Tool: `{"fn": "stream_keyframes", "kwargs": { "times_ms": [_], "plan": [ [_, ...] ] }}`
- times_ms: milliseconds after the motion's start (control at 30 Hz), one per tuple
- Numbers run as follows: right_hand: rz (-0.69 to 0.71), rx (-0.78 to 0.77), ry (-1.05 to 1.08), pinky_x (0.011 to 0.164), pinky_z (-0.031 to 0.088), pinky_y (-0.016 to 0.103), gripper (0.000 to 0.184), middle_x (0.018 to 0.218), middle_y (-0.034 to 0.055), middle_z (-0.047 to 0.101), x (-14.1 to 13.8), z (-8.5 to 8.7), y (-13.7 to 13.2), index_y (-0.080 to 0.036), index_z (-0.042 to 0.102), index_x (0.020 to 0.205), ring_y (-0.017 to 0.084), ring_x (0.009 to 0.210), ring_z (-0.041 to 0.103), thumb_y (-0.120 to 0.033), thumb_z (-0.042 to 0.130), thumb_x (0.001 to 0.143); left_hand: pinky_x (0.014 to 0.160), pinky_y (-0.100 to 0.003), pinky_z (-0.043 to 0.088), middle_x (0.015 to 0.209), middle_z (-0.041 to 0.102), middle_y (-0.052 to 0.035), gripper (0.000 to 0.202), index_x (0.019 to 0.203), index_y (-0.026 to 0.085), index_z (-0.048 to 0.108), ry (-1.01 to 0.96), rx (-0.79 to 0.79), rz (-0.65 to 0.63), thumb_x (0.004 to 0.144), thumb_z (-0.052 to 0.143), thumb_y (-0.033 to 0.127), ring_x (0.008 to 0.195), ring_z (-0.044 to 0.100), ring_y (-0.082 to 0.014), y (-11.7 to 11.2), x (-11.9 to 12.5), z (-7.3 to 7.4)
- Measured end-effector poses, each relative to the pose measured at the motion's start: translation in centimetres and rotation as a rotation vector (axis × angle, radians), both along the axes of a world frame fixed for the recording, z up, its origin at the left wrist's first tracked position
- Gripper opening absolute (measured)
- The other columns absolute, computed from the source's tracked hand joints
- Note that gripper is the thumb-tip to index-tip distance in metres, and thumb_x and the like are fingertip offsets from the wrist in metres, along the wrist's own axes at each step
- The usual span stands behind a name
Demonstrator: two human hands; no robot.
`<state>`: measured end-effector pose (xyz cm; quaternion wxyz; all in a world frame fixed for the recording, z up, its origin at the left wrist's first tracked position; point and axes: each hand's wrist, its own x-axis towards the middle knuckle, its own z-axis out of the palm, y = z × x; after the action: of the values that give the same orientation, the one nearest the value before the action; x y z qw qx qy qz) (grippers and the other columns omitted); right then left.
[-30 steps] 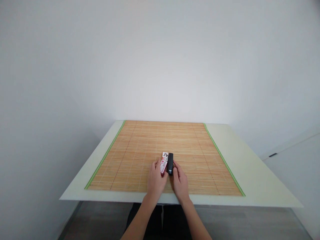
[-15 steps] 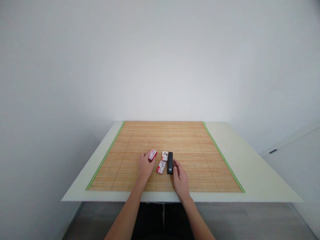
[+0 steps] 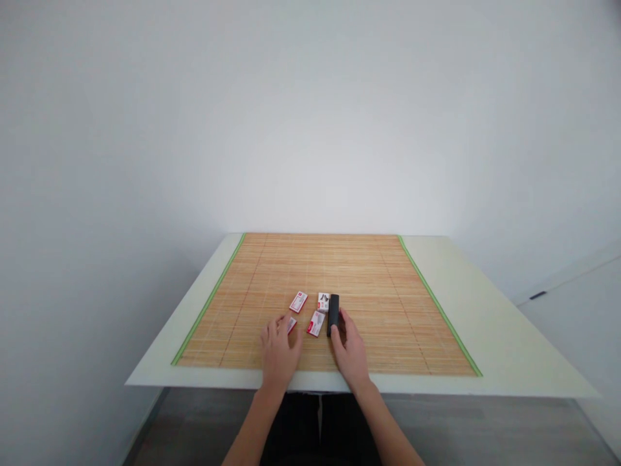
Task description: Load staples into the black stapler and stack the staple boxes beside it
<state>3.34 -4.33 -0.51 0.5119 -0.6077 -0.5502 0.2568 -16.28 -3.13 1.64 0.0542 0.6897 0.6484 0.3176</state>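
A black stapler lies on the bamboo mat, pointing away from me. My right hand rests against its near end, fingers loosely curled around it. Left of the stapler lie small red-and-white boxes: one farther back, one near the stapler, a white one beside the stapler's far end. My left hand lies on the mat with its fingers spread, its fingertips on another red-and-white box that is partly hidden.
The mat has green side edges and covers most of a white table. A plain white wall stands behind the table. The table's near edge is just under my wrists.
My left hand carried a box out to the left, left it on the mat, then drew back toward me onto another box. The boxes are now spread apart. My right hand stayed by the stapler.
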Motion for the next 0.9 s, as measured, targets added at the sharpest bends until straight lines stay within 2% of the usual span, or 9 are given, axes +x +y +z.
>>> {"fn": "stream_keyframes", "kwargs": {
  "times_ms": [167, 267, 367, 467, 567, 700, 800, 900],
  "plan": [
    [-0.119, 0.04, -0.122, 0.111, 0.044, 0.052, 0.06, 0.132, 0.0134, 0.064, -0.3, 0.2, 0.4, -0.023, 0.052, 0.145, 0.032, 0.123, 0.058, -0.047, 0.064, 0.091, 0.11, -0.048, 0.042, 0.14, 0.055, -0.0096, 0.05, 0.143, 0.028, 0.053, -0.011, -0.055, -0.309, 0.093, 0.058, 0.025, 0.129, 0.051, -0.0301, 0.9, 4.2, 0.9],
    [-0.187, 0.046, -0.144, 0.107, 0.045, 0.051, 0.051, 0.124, 0.0137, 0.067, 0.4, 0.0, 0.2, -0.02, 0.056, 0.14, 0.031, 0.117, 0.06, -0.042, 0.059, 0.094, 0.105, -0.046, 0.044, 0.132, 0.059, -0.0085, 0.048, 0.134, 0.027, 0.057, 0.001, -0.109, -0.405, 0.088, 0.056, 0.014, 0.123, 0.053, -0.0284, 0.8, 4.9, 0.9],
    [-0.208, 0.058, -0.163, 0.108, 0.044, 0.05, 0.039, 0.123, 0.0131, 0.067, 1.6, 0.0, -0.5, -0.022, 0.063, 0.13, 0.031, 0.117, 0.059, -0.037, 0.055, 0.095, 0.102, -0.043, 0.046, 0.12, 0.063, -0.007, 0.039, 0.122, 0.026, 0.061, -0.019, -0.139, -0.466, 0.085, 0.058, 0.014, 0.116, 0.056, -0.0277, 0.5, 4.7, 0.9],
    [-0.197, 0.062, -0.178, 0.108, 0.044, 0.05, 0.033, 0.122, 0.0119, 0.068, 2.9, 0.3, -1.6, -0.024, 0.066, 0.125, 0.03, 0.117, 0.059, -0.034, 0.054, 0.095, 0.099, -0.043, 0.047, 0.116, 0.064, -0.0068, 0.028, 0.12, 0.026, 0.062, -0.077, -0.13, -0.426, 0.093, 0.058, 0.023, 0.113, 0.058, -0.027, 1.0, 4.6, 0.8],
    [-0.171, 0.05, -0.181, 0.108, 0.045, 0.05, 0.033, 0.122, 0.0103, 0.069, 4.1, 0.7, -2.4, -0.025, 0.067, 0.125, 0.029, 0.116, 0.061, -0.031, 0.056, 0.094, 0.103, -0.045, 0.046, 0.12, 0.064, -0.0088, 0.028, 0.125, 0.024, 0.063, -0.109, -0.09, -0.336, 0.099, 0.051, 0.026, 0.118, 0.057, -0.0273, 2.7, 5.0, 0.6],
    [-0.091, 0.033, -0.19, 0.106, 0.048, 0.05, 0.035, 0.123, 0.009, 0.07, 5.6, 1.0, -2.7, -0.026, 0.069, 0.124, 0.03, 0.114, 0.063, -0.03, 0.058, 0.09, 0.111, -0.047, 0.043, 0.131, 0.063, -0.0084, 0.033, 0.129, 0.026, 0.064, -0.131, -0.056, -0.372, 0.1, 0.049, 0.024, 0.126, 0.055, -0.0268, 4.4, 5.8, 0.4],
    [-0.039, 0.023, -0.18, 0.105, 0.049, 0.049, 0.036, 0.122, 0.0078, 0.072, 6.3, 1.2, -2.3, -0.027, 0.071, 0.121, 0.03, 0.115, 0.065, -0.028, 0.059, 0.088, 0.109, -0.047, 0.045, 0.127, 0.066, -0.008, 0.033, 0.128, 0.026, 0.064, -0.176, -0.056, -0.338, 0.101, 0.046, 0.025, 0.122, 0.058, -0.0264, 3.6, 5.7, 0.2],
    [0.034, 0.0, -0.175, 0.104, 0.05, 0.048, 0.036, 0.119, 0.0065, 0.073, 6.5, 1.7, -1.3, -0.027, 0.073, 0.119, 0.029, 0.112, 0.066, -0.026, 0.06, 0.085, 0.104, -0.048, 0.049, 0.118, 0.068, -0.008, 0.029, 0.122, 0.026, 0.067, -0.192, -0.06, -0.281, 0.101, 0.046, 0.027, 0.115, 0.061, -0.0274, 1.3, 5.2, 0.2]
  ]
}}
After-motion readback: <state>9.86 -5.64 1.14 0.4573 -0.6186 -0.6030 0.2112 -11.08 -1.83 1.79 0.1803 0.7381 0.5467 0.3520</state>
